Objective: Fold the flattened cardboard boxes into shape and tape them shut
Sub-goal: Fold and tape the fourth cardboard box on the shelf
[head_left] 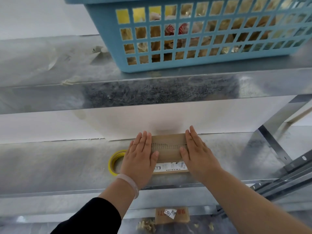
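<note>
Cardboard box [169,154]: being held on metal shelf [67,166], btwn L hand [140,157] and R hand [197,154], both being pressed flat on its ends, fingers straight. Seam running L–R. Tape roll [112,162] lying just beside L hand.

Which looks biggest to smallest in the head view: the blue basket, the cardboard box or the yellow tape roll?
Largest first: blue basket; cardboard box; yellow tape roll, partly hidden by the left hand.
</note>
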Available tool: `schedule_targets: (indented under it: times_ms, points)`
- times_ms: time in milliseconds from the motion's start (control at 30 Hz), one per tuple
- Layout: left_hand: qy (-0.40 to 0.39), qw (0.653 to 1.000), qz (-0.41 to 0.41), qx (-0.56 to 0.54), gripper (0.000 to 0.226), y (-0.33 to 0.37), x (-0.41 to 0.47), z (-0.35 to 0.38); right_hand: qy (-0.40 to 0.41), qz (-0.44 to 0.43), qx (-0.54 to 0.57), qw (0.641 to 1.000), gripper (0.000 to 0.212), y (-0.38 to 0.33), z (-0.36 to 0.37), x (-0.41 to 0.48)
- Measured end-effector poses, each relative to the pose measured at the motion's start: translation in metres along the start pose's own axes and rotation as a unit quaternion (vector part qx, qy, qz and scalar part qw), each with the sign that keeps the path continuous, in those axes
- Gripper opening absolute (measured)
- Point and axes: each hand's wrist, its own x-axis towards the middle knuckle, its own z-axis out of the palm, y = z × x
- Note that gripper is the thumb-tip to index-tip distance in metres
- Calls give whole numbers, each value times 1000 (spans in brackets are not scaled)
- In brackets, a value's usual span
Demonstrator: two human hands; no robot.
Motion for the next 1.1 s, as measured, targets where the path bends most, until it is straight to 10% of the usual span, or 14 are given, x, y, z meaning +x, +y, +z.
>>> schedule_targets:
  times_ms: [200, 533, 1100]
  points:
    - [-92, 993, -11, -77, 68, -2, 9, -12, -32, -9, 40, 999, 66, 5, -1, 5]
    - [6, 903, -229, -364, 65, 8, -16, 8, 26, 140, 265, 954, 74, -5, 12, -3]
    - [14, 820, -232, -523, 41, 13, -23, -26, 43, 148, 369, 917, 64, -11, -12, -22]
